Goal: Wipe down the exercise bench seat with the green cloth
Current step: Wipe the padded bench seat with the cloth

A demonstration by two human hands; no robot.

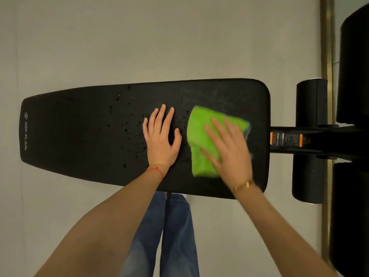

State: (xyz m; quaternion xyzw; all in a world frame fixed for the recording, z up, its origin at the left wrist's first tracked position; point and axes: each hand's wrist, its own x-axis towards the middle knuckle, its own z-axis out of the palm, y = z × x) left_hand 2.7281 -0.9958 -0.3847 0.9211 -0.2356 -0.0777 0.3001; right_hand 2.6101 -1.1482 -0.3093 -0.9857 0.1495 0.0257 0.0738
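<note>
A long black padded bench seat (79, 126) lies across the view, narrow end to the left. Water droplets speckle its middle part. A bright green cloth (199, 128) lies folded on the seat's right part. My right hand (229, 148) presses flat on the cloth, fingers spread and blurred. My left hand (161, 140) rests palm-down on the bare seat just left of the cloth, fingers apart, holding nothing. The seat surface right of the cloth looks smeared.
Black foam rollers (309, 140) and the bench's frame bar (289, 139) with an orange-and-white label stand at the right. More black equipment (353, 66) fills the right edge. Grey floor surrounds the bench. My legs in blue jeans (169, 236) stand below the seat.
</note>
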